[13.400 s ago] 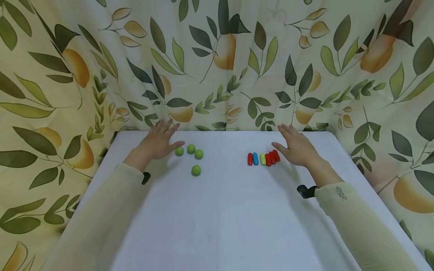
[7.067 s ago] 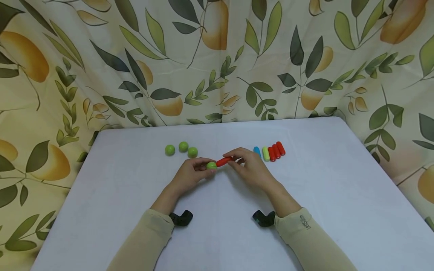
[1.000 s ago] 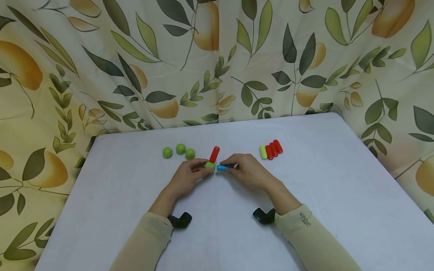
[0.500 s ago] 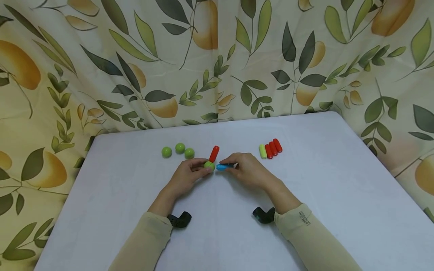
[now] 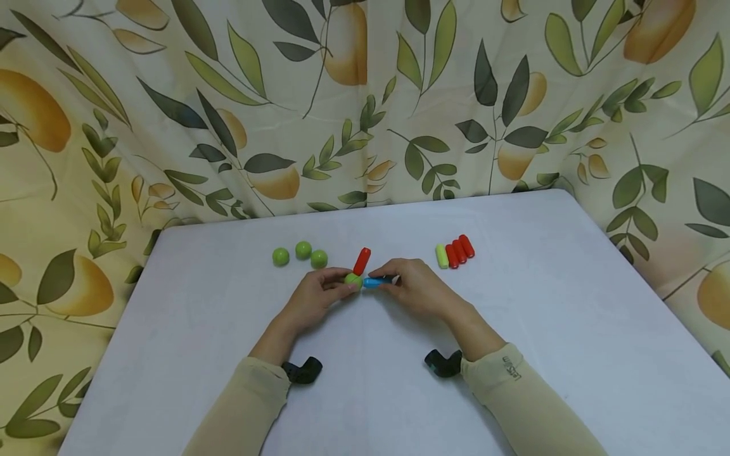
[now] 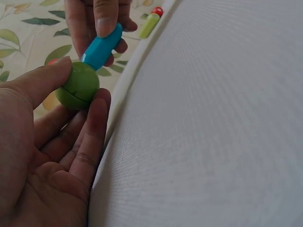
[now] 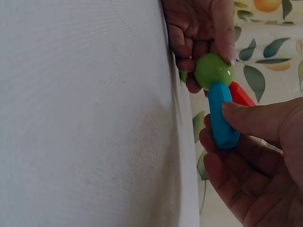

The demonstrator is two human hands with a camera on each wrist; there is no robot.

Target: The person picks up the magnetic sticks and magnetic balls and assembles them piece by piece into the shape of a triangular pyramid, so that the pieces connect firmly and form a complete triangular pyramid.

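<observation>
My left hand (image 5: 313, 296) pinches a green ball (image 6: 78, 87) between thumb and fingers over the middle of the table. A red rod (image 5: 362, 261) sticks out from the ball's far side, pointing away from me. In my right hand (image 5: 424, 292) a blue rod (image 7: 220, 116) is pinched between thumb and fingers. The blue rod's tip meets the ball's right side in both wrist views. Part of the ball is hidden behind the left thumb and fingers.
Three loose green balls (image 5: 303, 250) lie at the back left of the white table (image 5: 365, 380). At the back right, a yellow-green rod (image 5: 441, 256) lies beside three red rods (image 5: 460, 251). A patterned curtain (image 5: 342, 139) hangs behind the table.
Earlier the red rod was brought to the ball, and the blue rod was picked from the row. Over the last half second the small gap between blue rod and ball has closed.
</observation>
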